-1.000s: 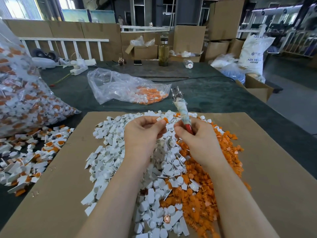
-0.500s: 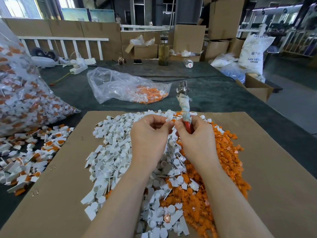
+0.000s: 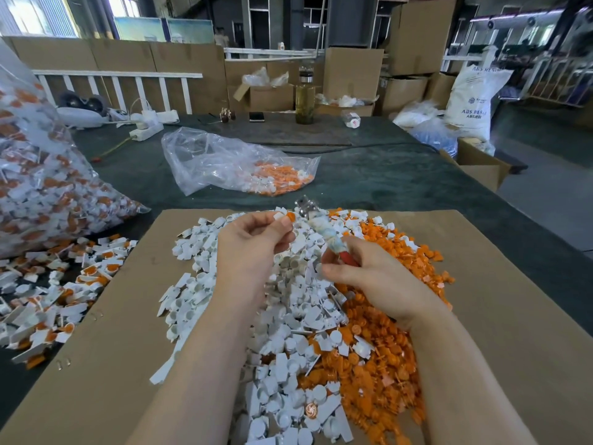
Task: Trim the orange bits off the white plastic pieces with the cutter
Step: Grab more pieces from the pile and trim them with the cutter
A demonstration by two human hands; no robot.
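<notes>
I see a cardboard sheet (image 3: 500, 316) carrying a white pile (image 3: 288, 303) beside an orange pile (image 3: 385, 348). My right hand (image 3: 378, 277) grips the cutter (image 3: 324, 231), its tip tilted away. My left hand (image 3: 253, 242) pinches one white piece with an orange bit (image 3: 286, 217) just beside the cutter's metal tip.

A white piece with orange bit (image 3: 284, 217) held above mixed white pieces (image 3: 288, 303); cloth-wrapped cutter (image 3: 324, 231) tilted.

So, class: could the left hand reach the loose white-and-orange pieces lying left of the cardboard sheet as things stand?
Probably yes, but not freely: the left hand already pinches a white piece with an orange bit. Nothing stands between it and the untrimmed pieces left of the cardboard.
</notes>
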